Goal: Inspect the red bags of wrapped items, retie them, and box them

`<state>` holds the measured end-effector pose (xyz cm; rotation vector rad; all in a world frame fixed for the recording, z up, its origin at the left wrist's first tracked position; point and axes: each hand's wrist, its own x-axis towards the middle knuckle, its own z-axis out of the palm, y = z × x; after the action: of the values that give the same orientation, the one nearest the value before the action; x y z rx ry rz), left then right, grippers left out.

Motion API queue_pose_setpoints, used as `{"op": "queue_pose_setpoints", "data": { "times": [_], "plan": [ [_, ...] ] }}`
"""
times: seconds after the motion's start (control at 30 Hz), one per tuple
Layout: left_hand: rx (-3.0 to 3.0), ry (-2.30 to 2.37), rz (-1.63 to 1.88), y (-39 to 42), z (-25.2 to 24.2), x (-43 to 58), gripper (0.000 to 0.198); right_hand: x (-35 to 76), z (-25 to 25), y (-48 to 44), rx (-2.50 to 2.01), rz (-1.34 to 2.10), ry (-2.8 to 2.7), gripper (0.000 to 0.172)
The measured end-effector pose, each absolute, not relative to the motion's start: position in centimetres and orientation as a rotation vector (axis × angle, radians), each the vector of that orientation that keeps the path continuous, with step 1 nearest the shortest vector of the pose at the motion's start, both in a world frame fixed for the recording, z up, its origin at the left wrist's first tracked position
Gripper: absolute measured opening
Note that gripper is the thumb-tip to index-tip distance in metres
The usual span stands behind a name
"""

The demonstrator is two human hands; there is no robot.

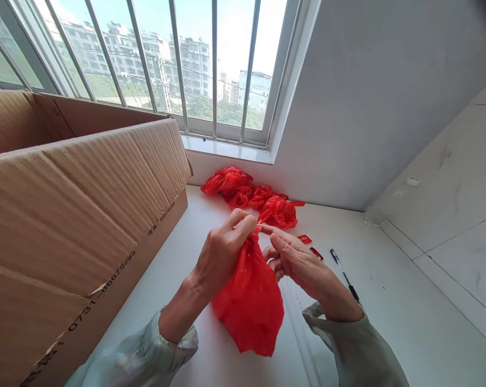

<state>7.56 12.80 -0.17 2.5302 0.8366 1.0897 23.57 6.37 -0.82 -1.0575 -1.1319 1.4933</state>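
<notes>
A red plastic bag [253, 306] hangs in front of me, its neck bunched together and its lower part hanging wide. My left hand [229, 242] is closed around the bag's gathered neck. To the right of the neck, my right hand [293, 255] has its index finger stretched toward the top of the bag, close to the left fingers. Its thumb stands apart and the other fingers curve loosely beside the bag. Whether the right fingertip pinches any plastic is hidden. What the bag contains does not show.
Several crumpled red bags [263, 196] lie by the wall on the white table [392, 269]. Two small red packets [305, 238] and a pen [345, 275] rest at the right. A large open cardboard box [85, 215] stands at the left, below a barred window [214, 70].
</notes>
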Motion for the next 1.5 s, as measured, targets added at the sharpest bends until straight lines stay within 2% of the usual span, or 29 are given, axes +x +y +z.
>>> {"op": "queue_pose_setpoints", "data": {
  "times": [0.1, 0.23, 0.33, 0.47, 0.57, 0.7, 0.9, 1.07, 1.33, 1.5],
  "plan": [
    [2.632, 0.766, 0.995, 12.9, -0.1, 7.6, 0.018, 23.6, -1.7, 7.3, -1.019, 1.484, -1.174, 0.043],
    [2.673, 0.53, 0.792, 13.0, 0.4, 7.3, 0.018, 24.0, -2.0, 8.0, -1.019, 1.245, -1.221, 0.035],
    [2.584, 0.39, 0.714, 12.9, 0.7, 7.2, 0.035, 24.1, -1.7, 7.8, -1.034, 1.149, -1.19, 0.035],
    [2.329, 0.341, 0.725, 12.3, 0.8, 7.5, 0.029, 23.9, -1.4, 7.5, -1.069, 1.095, -1.173, 0.036],
    [2.139, 0.35, 0.782, 12.4, 0.7, 7.4, 0.043, 24.5, -1.4, 7.7, -1.084, 1.008, -1.197, 0.036],
    [2.053, 0.47, 0.967, 13.7, 0.8, 6.4, 0.043, 27.4, -2.1, 8.6, -1.21, 0.845, -1.167, 0.04],
    [2.392, 0.997, 1.283, 15.4, 1.2, 4.9, 0.039, 33.2, -3.9, 9.9, -1.403, 0.571, -1.027, 0.047],
    [2.241, 1.157, 1.035, 15.2, 2.1, 4.7, 0.054, 34.5, -5.0, 10.1, -1.485, 0.515, -1.012, 0.047],
    [1.676, 0.727, 0.85, 15.7, 1.3, 5.5, 0.042, 31.1, -4.5, 9.8, -1.498, 0.56, -1.217, 0.042],
    [1.32, 0.368, 0.686, 15.1, -0.5, 7.0, 0.052, 27.6, -3.5, 9.4, -1.296, 0.68, -1.321, 0.033]
  ]
}}
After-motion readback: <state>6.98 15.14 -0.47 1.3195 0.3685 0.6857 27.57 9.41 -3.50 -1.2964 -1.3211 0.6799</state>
